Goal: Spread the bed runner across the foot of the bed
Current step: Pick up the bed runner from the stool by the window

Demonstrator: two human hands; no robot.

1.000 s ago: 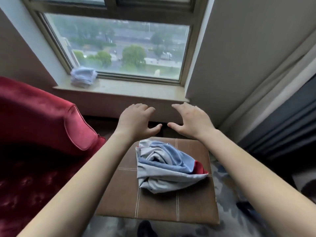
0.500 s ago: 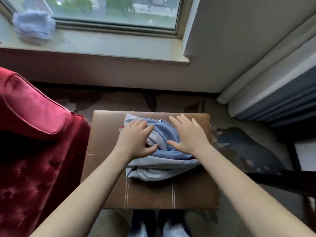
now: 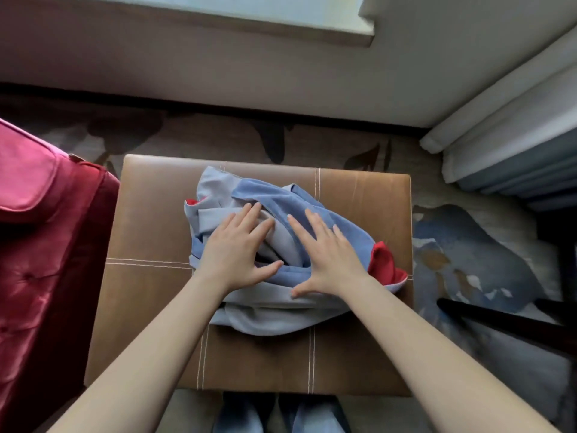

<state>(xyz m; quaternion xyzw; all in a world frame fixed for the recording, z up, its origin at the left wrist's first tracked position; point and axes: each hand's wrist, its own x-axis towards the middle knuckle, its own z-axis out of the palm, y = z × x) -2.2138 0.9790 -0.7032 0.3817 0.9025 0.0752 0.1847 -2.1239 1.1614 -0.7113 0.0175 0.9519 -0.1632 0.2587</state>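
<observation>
The bed runner [image 3: 271, 198], a crumpled heap of blue and grey cloth with red showing at its left and right edges, lies on a brown stitched stool [image 3: 150, 292]. The left hand [image 3: 237, 245] and right hand [image 3: 327, 254] rest palm down on top of it, side by side, fingers straight and slightly spread. A red armchair [image 3: 40, 245] stands just left of the stool, pale curtains [image 3: 515, 145] hang at the upper right, and patterned carpet [image 3: 468, 245] covers the floor.
</observation>
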